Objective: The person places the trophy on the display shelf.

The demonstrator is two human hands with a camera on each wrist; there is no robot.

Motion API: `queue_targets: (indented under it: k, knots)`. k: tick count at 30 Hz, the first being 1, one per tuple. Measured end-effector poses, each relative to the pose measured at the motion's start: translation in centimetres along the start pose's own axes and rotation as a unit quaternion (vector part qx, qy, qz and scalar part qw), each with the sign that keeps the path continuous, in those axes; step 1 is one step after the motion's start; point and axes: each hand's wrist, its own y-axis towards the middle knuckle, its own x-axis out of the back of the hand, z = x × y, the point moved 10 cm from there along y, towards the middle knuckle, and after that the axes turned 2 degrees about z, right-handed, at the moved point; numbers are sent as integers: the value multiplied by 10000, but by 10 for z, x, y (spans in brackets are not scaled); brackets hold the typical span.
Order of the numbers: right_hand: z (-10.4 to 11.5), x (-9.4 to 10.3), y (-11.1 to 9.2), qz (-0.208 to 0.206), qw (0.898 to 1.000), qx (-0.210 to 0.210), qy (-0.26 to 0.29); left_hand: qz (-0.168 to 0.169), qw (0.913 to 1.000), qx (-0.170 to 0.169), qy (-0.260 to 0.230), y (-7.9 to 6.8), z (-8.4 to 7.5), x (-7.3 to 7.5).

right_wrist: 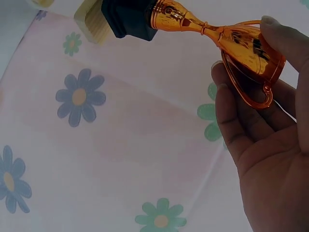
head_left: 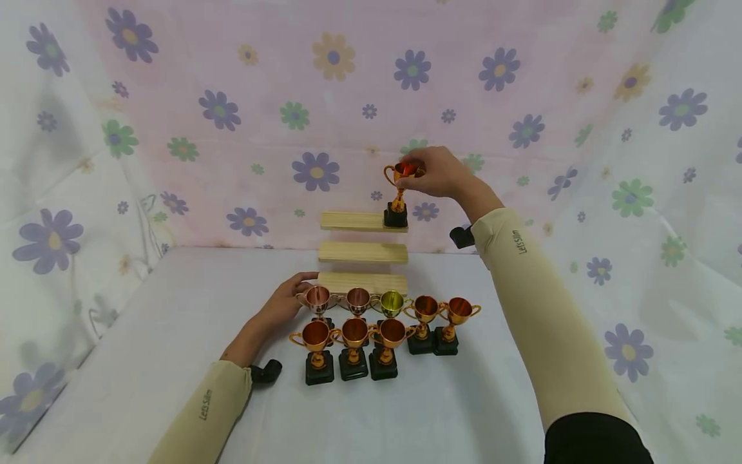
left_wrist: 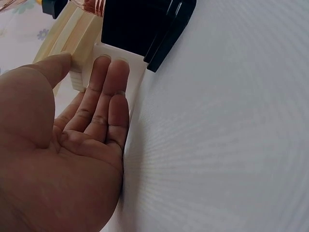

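At the right end of the top wooden step (head_left: 352, 222), my right hand (head_left: 437, 173) pinches an orange-gold trophy (right_wrist: 186, 19) by its cup. The trophy stands upright, its black base (head_left: 396, 215) at that step. In the right wrist view, thumb and fingers lie on either side of the cup near a handle. Low at the stand's left end is my left hand (head_left: 284, 301). Its thumb touches the bottom step's edge (left_wrist: 77, 53), and its straight fingers (left_wrist: 104, 92) reach to the white side piece below. A black trophy base (left_wrist: 135, 26) is close above those fingertips.
Two rows of small trophies stand on the white table (head_left: 464, 412) before the stand: orange ones (head_left: 316, 336) in front, with two rose-coloured cups (head_left: 358, 299) and a yellow-gold one (head_left: 391, 303) behind. The middle step (head_left: 362, 252) is bare wood. A flowered cloth (head_left: 261, 148) hangs behind.
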Motion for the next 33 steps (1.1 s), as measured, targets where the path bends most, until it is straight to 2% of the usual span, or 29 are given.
queue_targets:
  k: [8, 16, 28, 33]
  knots:
    - [4, -19, 11, -203, 9984, -174, 489, 5, 10000, 48, 15, -3, 0, -1]
    - [13, -26, 19, -562, 9966, -104, 590, -44, 10000, 57, -28, -3, -1, 1]
    - [16, -44, 27, -586, 9944, -184, 856, 11, 10000, 12, -61, -2, -3, 0]
    - [22, -49, 31, -653, 9936, -62, 915, 27, 9999, -11, -115, -2, -3, 1]
